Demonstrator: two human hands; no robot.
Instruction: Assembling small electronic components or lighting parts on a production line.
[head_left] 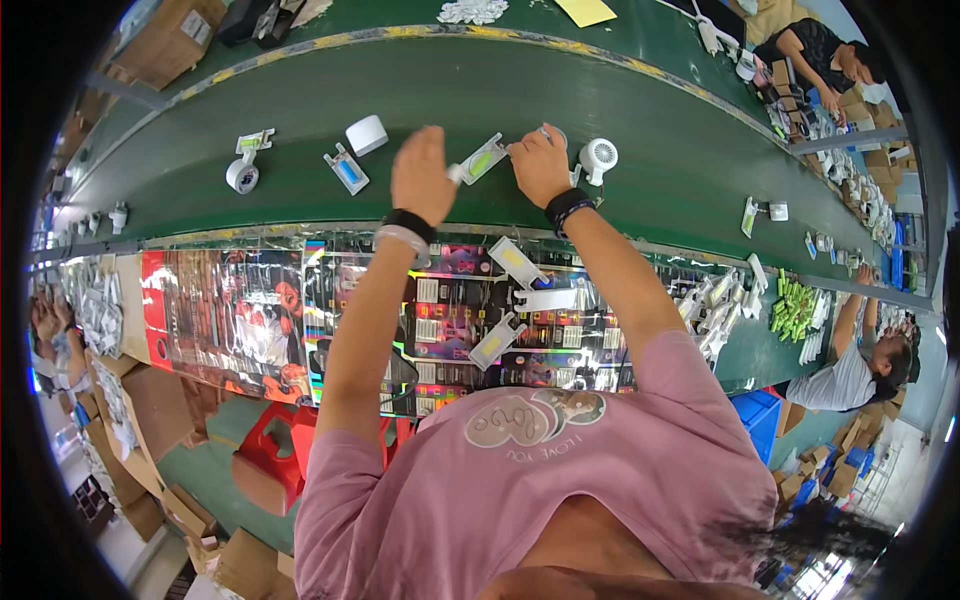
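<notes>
Over the green conveyor belt [320, 90], my left hand [422, 178] has its fingers stretched out, somewhat smeared by motion. By its thumb lies an open white handle shell with a green battery [484, 162]. My right hand [540, 165] is closed around a round white part [556, 131], mostly hidden by the fingers. Just right of it rests a small white fan [598, 158] with a round grille. Left of my hands are a white cap-like cover [367, 134], a shell with a blue battery [347, 170] and a fan with an opened handle [243, 174].
White shell pieces [492, 342] lie on the printed sheets [450, 300] before me. To the right are piles of white parts [712, 305] and green batteries [792, 305]. Co-workers [850, 375] sit along the belt. A red stool [268, 455] stands at lower left.
</notes>
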